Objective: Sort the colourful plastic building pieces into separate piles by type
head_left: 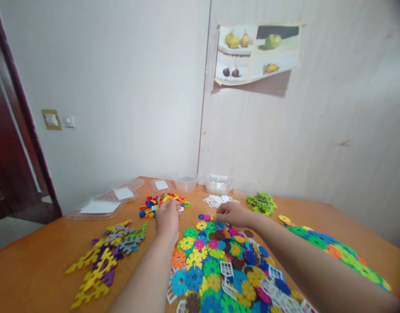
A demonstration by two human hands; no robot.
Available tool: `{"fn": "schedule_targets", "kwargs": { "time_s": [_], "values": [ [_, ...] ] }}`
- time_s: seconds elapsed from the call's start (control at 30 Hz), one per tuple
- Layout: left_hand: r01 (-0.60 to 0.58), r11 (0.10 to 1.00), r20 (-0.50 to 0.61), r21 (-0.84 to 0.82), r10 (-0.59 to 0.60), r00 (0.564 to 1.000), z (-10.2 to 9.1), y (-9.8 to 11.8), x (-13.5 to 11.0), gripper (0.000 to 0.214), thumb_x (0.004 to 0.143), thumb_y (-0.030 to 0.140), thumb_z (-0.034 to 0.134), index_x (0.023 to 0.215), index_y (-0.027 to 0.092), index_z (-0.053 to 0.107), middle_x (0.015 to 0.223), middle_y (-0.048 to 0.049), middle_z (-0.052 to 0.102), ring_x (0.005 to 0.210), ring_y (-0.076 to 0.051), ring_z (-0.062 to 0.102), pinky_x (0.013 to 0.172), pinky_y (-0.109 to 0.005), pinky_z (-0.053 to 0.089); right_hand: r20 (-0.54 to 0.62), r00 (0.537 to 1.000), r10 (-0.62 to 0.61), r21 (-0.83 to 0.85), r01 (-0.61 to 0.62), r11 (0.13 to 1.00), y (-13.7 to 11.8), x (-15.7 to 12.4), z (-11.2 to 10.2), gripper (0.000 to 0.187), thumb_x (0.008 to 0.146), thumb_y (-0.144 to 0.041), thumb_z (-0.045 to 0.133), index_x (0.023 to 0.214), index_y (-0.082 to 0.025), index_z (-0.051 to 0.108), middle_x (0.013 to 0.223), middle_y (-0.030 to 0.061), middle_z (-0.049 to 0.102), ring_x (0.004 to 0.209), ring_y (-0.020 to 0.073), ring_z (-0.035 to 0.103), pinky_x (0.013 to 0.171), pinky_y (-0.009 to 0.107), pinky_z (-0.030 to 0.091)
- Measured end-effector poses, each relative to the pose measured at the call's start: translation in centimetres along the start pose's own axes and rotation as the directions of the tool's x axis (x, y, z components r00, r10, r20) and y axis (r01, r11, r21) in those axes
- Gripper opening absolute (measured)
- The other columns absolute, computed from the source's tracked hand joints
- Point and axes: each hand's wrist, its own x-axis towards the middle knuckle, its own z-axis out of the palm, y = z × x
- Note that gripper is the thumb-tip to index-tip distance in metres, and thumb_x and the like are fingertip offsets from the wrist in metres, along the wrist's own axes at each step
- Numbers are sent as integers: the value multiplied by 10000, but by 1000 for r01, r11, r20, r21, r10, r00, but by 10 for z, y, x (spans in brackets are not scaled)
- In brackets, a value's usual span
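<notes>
My left hand (167, 216) is curled in front of a pile of small building blocks (152, 209) in red, yellow, blue and orange. A small white plastic piece (180, 209) shows at its fingertips. My right hand (235, 214) reaches to the far end of a large heap of notched flower-shaped discs (213, 266). Its fingers are bent down and closed near the discs, and what they pinch, if anything, is hidden. White lattice pieces (226, 268) lie among the discs. Just beyond the right hand is a small pile of white pieces (216, 200).
Yellow, purple and grey toothed pieces (100, 265) lie at left on the wooden table (33, 271). Clear lids (100, 208), a round tub (186, 184) and a clear box (217, 184) line the back. Green pieces (261, 203) and another disc row (333, 250) lie right.
</notes>
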Motion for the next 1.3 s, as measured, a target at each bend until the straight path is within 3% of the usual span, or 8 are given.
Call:
{"fn": "schedule_targets", "kwargs": {
  "time_s": [0.17, 0.33, 0.47, 0.73, 0.93, 1.13, 1.3],
  "values": [
    [18, 999, 146, 30, -22, 989, 2, -5, -3, 221, 671, 358, 613, 732, 149, 649, 619, -18, 655, 579, -147, 598, 559, -259, 472, 105, 994, 6, -121, 7, 993, 0, -17, 0, 169, 687, -263, 691, 842, -199, 702, 680, -16, 634, 596, 125, 556, 515, 212, 360],
    [34, 999, 132, 34, -39, 990, 2, -5, -4, 211, 674, 342, 625, 745, 146, 655, 615, -16, 652, 564, -135, 588, 551, -243, 458, 187, 980, 62, -53, -53, 997, 5, -22, -7, 118, 765, -288, 597, 801, -201, 668, 526, -48, 537, 398, 83, 442, 418, 196, 316],
    [58, 998, 123, 10, -59, 991, 0, -4, -2, 201, 672, 331, 623, 730, 140, 649, 605, -13, 645, 559, -129, 586, 555, -240, 454, 82, 996, 28, -8, -27, 1000, 6, -10, -3, 102, 745, -258, 602, 682, -177, 614, 527, -46, 522, 478, 83, 448, 449, 183, 321],
    [73, 997, 131, 0, -73, 989, 0, -7, 0, 213, 674, 335, 619, 746, 138, 654, 616, -13, 646, 583, -132, 591, 571, -249, 461, 19, 1000, -22, -45, 22, 999, 1, 13, 16, 94, 710, -211, 604, 759, -174, 675, 677, -19, 626, 612, 106, 530, 521, 194, 352],
    [81, 996, -10, -37, -81, 997, -3, 0, 3, 210, 674, 345, 599, 712, 142, 635, 606, -4, 640, 535, -124, 567, 543, -248, 435, 30, 999, -33, -89, 35, 995, -9, 18, 21, 40, 626, -140, 635, 626, -171, 661, 577, -24, 599, 573, 114, 514, 505, 212, 314],
    [87, 987, -164, -133, -108, 980, -9, 1, 16, 214, 655, 343, 608, 731, 146, 637, 631, -8, 657, 528, -124, 578, 552, -261, 459, -12, 1000, -6, -8, 5, 1000, -27, 37, 24, 90, 677, -154, 588, 589, -165, 604, 544, -23, 577, 525, 100, 511, 476, 197, 318],
    [127, 978, -203, -168, -160, 966, -12, 3, 18, 189, 645, 308, 603, 729, 145, 646, 619, -10, 656, 530, -127, 591, 551, -261, 471, 30, 999, 15, 86, -18, 996, -56, 59, 43, 108, 694, -161, 612, 586, -162, 609, 489, -28, 560, 432, 81, 463, 445, 191, 327]
  ]
}}
